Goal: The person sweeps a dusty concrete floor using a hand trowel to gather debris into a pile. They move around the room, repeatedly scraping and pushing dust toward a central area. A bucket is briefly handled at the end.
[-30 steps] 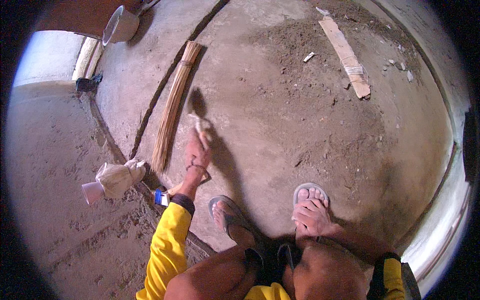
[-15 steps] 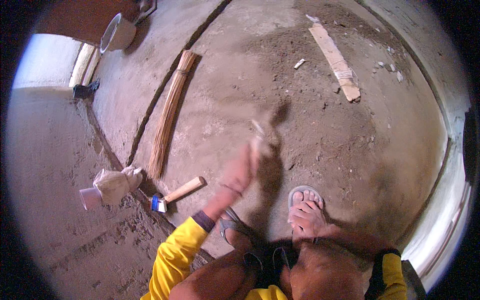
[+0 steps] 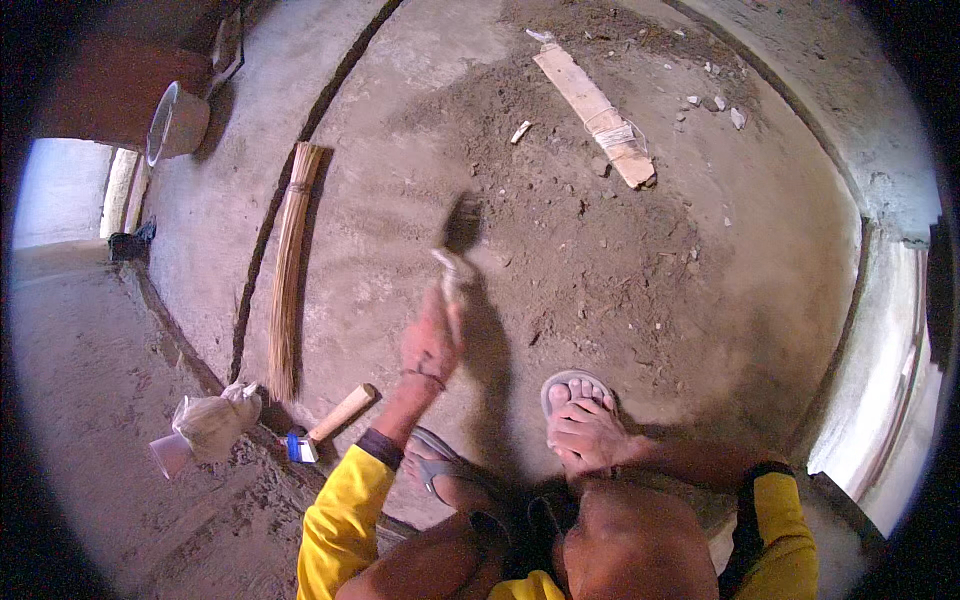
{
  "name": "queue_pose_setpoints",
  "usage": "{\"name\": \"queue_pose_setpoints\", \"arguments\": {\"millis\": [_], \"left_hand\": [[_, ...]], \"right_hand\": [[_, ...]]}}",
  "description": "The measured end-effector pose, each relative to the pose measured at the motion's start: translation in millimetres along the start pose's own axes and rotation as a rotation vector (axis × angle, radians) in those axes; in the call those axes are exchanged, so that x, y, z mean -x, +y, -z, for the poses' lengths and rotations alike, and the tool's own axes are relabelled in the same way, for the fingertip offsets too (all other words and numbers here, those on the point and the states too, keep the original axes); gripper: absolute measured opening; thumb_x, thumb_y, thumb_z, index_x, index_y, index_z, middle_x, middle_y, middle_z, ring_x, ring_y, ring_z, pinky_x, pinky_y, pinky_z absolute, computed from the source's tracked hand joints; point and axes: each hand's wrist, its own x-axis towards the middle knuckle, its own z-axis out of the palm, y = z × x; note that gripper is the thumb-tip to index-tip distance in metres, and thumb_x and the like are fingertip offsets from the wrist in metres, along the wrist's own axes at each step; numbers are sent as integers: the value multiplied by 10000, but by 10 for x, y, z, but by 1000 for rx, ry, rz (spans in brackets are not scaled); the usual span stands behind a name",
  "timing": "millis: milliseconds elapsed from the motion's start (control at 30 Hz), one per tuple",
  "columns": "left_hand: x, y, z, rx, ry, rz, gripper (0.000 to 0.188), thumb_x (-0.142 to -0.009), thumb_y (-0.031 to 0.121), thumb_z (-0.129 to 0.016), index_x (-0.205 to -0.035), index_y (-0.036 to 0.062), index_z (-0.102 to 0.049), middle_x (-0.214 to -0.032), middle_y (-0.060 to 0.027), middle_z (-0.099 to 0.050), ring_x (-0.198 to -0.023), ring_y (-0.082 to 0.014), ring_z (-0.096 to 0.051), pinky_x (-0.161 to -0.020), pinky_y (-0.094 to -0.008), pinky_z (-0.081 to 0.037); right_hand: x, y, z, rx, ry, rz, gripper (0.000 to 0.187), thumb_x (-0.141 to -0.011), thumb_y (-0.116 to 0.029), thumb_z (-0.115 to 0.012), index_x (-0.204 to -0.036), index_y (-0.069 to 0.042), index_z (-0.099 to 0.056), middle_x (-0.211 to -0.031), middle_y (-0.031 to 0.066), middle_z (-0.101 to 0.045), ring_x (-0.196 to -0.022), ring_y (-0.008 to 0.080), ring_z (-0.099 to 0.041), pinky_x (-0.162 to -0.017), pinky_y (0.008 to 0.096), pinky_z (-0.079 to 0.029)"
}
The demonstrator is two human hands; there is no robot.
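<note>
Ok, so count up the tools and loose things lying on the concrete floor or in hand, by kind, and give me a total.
Paintbrushes: 2, one in the left hand at, one lying at
Stick brooms: 1
Wooden planks: 1
Buckets: 1
White bags: 1
Cups: 1
Total: 7

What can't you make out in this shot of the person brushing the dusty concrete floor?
- Right hand: hidden in the head view behind the knee and yellow sleeve.
- Left hand and paintbrush: motion-blurred, so the finger grip is unclear.
- Left foot: partly covered by the left forearm.
- White bucket: at the dark fisheye rim, contents unseen.
- Small tool with wooden handle: its blue end is too small to identify.
</note>
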Motion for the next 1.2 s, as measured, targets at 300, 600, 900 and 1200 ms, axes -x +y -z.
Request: {"name": "queue_pose_setpoints", "arguments": {"millis": [300, 600, 900, 1200], "left_hand": [[-499, 134, 427, -119, 188, -180, 409, -992, 355, -505, -1285, 70, -517, -870, -278, -660, -754, -466, -648, -625, -542, -505], [-2190, -108, 981, -244, 265, -84, 415, -986, 413, -486, -1262, 115, -571, -1056, -229, -678, -984, -433, -646, -823, -511, -520], [-1170, -159, 531, -170, -22, -208, 467, -960, 397, -550, -1349, 139, -528, -920, -248, -682, -812, -456, -661, -702, -527, -539], [-143, 193, 352, -200, -214, -259, 436, -968, 461, -515, -1278, 155, -512, -867, -240, -677, -776, -461, -656, -662, -549, -524]], "right_hand": [[-219, -92, 422, -35, -39, 231, 184, -753, -226, -673, -923, -156, -687, -1145, 43, -634, -1101, 247, -565, -971, 447, -412], [78, 107, -228, 175, 147, -34, 149, -763, -202, -673, -899, -141, -687, -1030, 9, -655, -1033, 218, -584, -923, 399, -426], [-153, -81, 202, 60, 80, 132, 175, -728, -207, -680, -892, -148, -681, -1059, 5, -648, -1062, 222, -573, -942, 402, -420], [-3, 18, 71, 103, -301, -104, 547, -846, -293, -586, -1365, -128, -541, -1408, 146, -516, -1338, 329, -430, -1137, 519, -271]]}}
